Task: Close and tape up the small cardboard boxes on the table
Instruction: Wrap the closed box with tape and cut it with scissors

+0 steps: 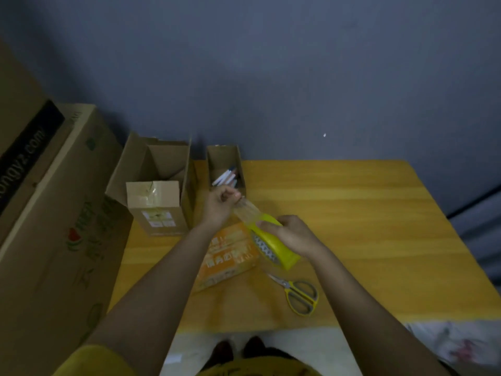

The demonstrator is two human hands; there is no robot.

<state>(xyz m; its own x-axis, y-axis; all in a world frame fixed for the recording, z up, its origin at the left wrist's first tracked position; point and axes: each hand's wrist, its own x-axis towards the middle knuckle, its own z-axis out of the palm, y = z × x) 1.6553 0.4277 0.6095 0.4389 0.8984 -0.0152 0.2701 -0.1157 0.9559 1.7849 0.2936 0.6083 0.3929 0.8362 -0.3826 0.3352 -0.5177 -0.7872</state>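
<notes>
Two hands busy above orange box on table: left hand pinches tape strip, right hand wraps yellow dispenser. Tape likely thin, sticky, prone to self-cling (grip free end only). Box probably light; steady before pressing.

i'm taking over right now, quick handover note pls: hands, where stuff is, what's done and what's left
Left hand: pinches the free end of the clear tape strip, pulled out above the table.
Right hand: grips the yellow tape dispenser.
Orange box: lies closed under the hands; whether it is taped cannot be told.
Small brown box, far left: flaps closed, tape on top.
Narrow open box at the far edge holds pens; a larger open box stands behind the taped one.
Scissors lie near the right forearm.
Left: cut the strip, probably tape the orange box, then close and tape the open ones.
</notes>
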